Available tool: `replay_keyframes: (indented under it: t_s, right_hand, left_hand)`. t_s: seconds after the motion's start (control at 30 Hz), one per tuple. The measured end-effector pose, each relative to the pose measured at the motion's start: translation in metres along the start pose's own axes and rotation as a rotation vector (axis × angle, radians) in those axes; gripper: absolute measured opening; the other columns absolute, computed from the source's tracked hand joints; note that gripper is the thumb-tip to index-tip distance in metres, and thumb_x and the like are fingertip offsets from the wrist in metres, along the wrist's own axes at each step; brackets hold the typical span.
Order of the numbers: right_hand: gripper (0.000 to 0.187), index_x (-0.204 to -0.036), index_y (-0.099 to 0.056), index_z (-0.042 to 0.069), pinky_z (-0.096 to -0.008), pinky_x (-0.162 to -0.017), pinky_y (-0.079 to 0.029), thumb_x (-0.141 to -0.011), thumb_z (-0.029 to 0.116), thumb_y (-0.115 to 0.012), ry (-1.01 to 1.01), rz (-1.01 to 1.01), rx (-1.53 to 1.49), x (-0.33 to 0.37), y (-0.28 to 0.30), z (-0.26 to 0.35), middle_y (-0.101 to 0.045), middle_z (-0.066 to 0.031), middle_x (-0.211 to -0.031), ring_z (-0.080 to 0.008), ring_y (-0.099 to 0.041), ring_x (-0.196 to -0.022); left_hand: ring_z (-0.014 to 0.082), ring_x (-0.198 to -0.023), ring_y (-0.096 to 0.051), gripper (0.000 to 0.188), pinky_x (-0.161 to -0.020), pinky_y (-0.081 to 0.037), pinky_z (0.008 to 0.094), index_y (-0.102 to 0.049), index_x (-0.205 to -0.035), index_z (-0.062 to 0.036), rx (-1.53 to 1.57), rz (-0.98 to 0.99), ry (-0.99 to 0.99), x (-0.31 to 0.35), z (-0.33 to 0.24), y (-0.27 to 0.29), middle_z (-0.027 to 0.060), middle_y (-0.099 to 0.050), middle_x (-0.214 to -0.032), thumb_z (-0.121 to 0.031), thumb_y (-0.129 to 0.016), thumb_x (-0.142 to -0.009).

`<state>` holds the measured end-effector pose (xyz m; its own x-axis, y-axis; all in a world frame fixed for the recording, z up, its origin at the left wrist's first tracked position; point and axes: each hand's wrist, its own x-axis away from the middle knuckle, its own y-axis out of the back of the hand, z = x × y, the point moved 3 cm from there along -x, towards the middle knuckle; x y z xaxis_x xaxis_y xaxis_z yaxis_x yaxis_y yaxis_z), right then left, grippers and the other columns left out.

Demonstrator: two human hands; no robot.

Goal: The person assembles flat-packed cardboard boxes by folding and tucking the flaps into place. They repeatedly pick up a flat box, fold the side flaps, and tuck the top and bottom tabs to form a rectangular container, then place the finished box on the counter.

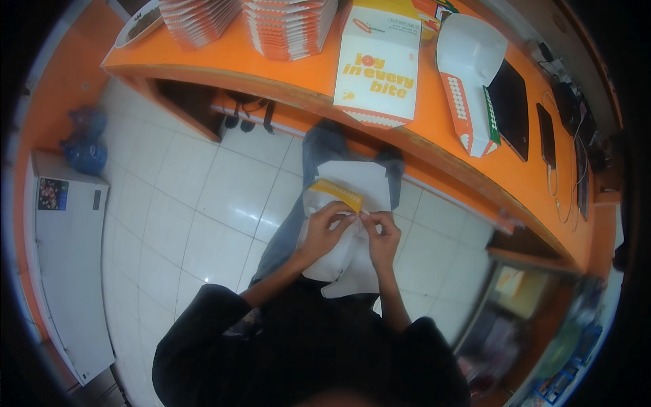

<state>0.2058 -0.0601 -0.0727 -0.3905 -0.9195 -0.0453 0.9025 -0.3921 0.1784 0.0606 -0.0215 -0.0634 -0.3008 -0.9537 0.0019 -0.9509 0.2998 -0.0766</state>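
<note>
A partly folded cardboard food box [363,178] lies across my lap, its white inner side up and a yellow panel with a toothed pattern standing near its middle. My left hand [327,229] pinches the panel's corner edge from the left. From the right, my right hand [382,234] pinches the same spot, its fingertips almost touching the left ones. White flaps spread out below both hands toward my black shirt. The exact fold between the fingertips is too small to make out.
On the orange table ahead stand stacks of flat cartons [288,27], a white-and-yellow box [378,64] and an open carton [471,81]. A black tablet [510,108] and a phone [546,136] with a cable lie at right. A white fridge [71,271] stands at left.
</note>
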Motion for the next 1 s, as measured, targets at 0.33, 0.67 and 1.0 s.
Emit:
replay_keyframes:
  t_s: [0.33,0.67,1.0]
  right_hand:
    - [0.014,-0.092,-0.065,0.001,-0.0228,-0.072,-0.044,-0.081,0.004,-0.073,-0.185,0.301,-0.299,-0.003,0.005,-0.007,-0.062,-0.0033,-0.087,-0.0103,-0.057,-0.081]
    - [0.039,-0.120,-0.051,0.005,-0.0294,-0.083,-0.047,-0.083,-0.001,-0.062,0.013,0.115,-0.100,-0.002,-0.012,0.003,-0.054,-0.0097,-0.120,-0.0181,-0.057,-0.102]
    - [0.038,-0.112,-0.055,0.001,-0.0282,-0.095,-0.039,-0.078,-0.010,-0.043,-0.186,-0.206,-0.207,-0.015,0.030,-0.023,-0.060,-0.0126,-0.108,-0.0187,-0.057,-0.101]
  left_hand:
    - [0.0127,-0.102,-0.059,0.026,-0.096,-0.044,0.0300,-0.056,-0.116,0.0005,0.229,0.202,0.159,0.001,0.018,0.002,0.0066,-0.061,-0.109,-0.006,-0.060,-0.091]
    - [0.0187,-0.119,-0.049,0.035,-0.104,-0.039,0.0359,-0.047,-0.127,-0.0014,0.215,0.459,0.234,0.008,0.007,-0.010,0.0079,-0.053,-0.119,-0.010,-0.055,-0.095]
    - [0.0318,-0.115,-0.054,0.056,-0.090,-0.048,0.0379,-0.046,-0.130,-0.0053,-0.521,0.042,-0.196,-0.009,-0.067,0.034,0.0180,-0.054,-0.121,-0.019,-0.072,-0.082]
